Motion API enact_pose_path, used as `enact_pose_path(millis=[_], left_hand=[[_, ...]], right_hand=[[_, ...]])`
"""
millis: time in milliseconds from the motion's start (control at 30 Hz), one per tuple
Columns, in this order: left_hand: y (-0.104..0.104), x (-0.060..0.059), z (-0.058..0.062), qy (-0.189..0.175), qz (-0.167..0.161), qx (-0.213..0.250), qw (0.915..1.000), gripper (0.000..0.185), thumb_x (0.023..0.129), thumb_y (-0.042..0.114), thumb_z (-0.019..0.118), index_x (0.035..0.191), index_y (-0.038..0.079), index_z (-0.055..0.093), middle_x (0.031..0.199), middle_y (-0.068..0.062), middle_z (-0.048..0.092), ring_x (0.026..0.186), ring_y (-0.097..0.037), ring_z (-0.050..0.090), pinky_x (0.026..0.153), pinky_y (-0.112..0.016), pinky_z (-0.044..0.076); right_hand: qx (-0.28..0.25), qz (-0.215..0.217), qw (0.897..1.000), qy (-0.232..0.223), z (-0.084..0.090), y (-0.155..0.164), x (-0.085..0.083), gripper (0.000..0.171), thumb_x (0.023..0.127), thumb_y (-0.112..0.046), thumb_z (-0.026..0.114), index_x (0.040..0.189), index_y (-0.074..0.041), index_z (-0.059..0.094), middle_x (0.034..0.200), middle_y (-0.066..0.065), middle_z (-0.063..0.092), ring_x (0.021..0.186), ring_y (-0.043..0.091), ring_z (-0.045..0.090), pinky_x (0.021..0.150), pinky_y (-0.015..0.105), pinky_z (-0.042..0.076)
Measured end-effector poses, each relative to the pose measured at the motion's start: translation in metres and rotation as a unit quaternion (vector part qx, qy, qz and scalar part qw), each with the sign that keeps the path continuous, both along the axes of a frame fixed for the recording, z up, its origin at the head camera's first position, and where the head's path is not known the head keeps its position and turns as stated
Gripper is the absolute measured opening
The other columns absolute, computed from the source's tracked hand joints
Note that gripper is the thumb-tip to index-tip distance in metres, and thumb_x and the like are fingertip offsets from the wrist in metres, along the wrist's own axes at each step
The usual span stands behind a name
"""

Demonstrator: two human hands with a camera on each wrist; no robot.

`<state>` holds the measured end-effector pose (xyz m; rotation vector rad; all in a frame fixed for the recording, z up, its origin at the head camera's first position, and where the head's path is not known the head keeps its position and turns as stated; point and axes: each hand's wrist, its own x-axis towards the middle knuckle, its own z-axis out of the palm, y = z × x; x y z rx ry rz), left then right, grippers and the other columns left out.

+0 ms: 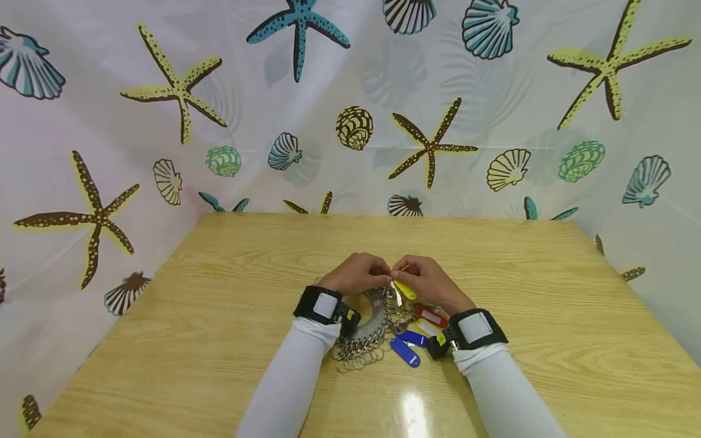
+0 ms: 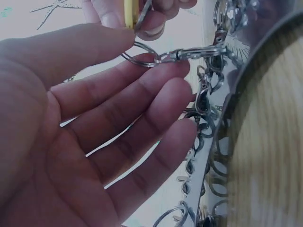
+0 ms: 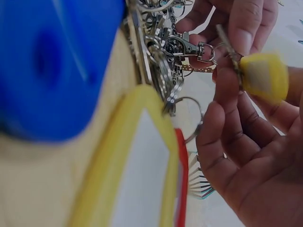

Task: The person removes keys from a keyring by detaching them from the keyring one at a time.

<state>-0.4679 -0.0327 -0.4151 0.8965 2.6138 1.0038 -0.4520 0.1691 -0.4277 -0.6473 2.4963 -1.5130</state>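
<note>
Wooden table [image 1: 219,316] before seashell curtain. Above key ring bundle [image 1: 372,331]: left hand [image 1: 356,274] pinches split ring [image 2: 139,54]; right hand [image 1: 429,280] grips yellow tag [image 1: 404,289]. Risk: ring springs from fingertips, tag drops into bundle.

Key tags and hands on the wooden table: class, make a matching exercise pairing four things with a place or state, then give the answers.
1. yellow key tag
2. blue key tag
3. red key tag
4. left hand

A. lies nearest the person, on the table
B. pinched in the right hand
C. fingertips on a split ring
D. lies by the right wrist strap

Pairs: 1-B, 2-A, 3-D, 4-C
</note>
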Motion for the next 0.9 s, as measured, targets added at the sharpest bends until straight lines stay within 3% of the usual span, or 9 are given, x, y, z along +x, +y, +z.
enact_pose_path(millis=[267, 433, 700, 900], left_hand=[[0.0025, -0.0002, 0.0028, 0.008, 0.017, -0.006, 0.9998, 0.017, 0.092, 0.018, 0.068, 0.106, 0.008, 0.069, 0.096, -0.001, 0.070, 0.085, -0.009, 0.064, 0.075, -0.024, 0.051], [0.0037, 0.0008, 0.0035, 0.014, 0.019, -0.001, 0.9997, 0.016, 0.090, 0.016, 0.070, 0.105, 0.009, 0.068, 0.094, 0.000, 0.069, 0.084, -0.010, 0.063, 0.075, -0.024, 0.050], [0.0018, 0.0032, 0.0020, 0.025, 0.038, -0.022, 0.9987, 0.032, 0.097, 0.037, 0.059, 0.108, 0.009, 0.070, 0.096, -0.001, 0.070, 0.082, -0.010, 0.063, 0.072, -0.027, 0.049], [0.0009, 0.0022, 0.0003, 0.023, 0.017, -0.036, 0.9989, 0.033, 0.099, 0.035, 0.055, 0.101, 0.007, 0.074, 0.089, -0.005, 0.071, 0.070, -0.010, 0.060, 0.063, -0.025, 0.046]], right_hand=[[0.001, 0.007, 1.000, 0.015, -0.0004, 0.0011, -0.0005, 0.016, 0.098, -0.014, 0.058, 0.103, -0.001, 0.066, 0.092, 0.014, 0.068, 0.081, 0.026, 0.062, 0.067, 0.030, 0.046], [0.009, -0.004, 1.000, 0.018, 0.0019, 0.0012, 0.0007, 0.016, 0.098, -0.013, 0.057, 0.102, 0.001, 0.066, 0.088, 0.017, 0.067, 0.074, 0.024, 0.057, 0.062, 0.028, 0.043], [0.018, -0.009, 0.999, 0.030, 0.0026, 0.0023, 0.0014, 0.014, 0.099, -0.016, 0.057, 0.102, -0.005, 0.065, 0.099, 0.014, 0.068, 0.089, 0.027, 0.065, 0.075, 0.037, 0.048], [0.014, 0.005, 1.000, 0.027, 0.0019, 0.0026, 0.0017, 0.013, 0.099, -0.014, 0.056, 0.102, -0.005, 0.065, 0.100, 0.016, 0.067, 0.089, 0.027, 0.064, 0.075, 0.036, 0.047]])
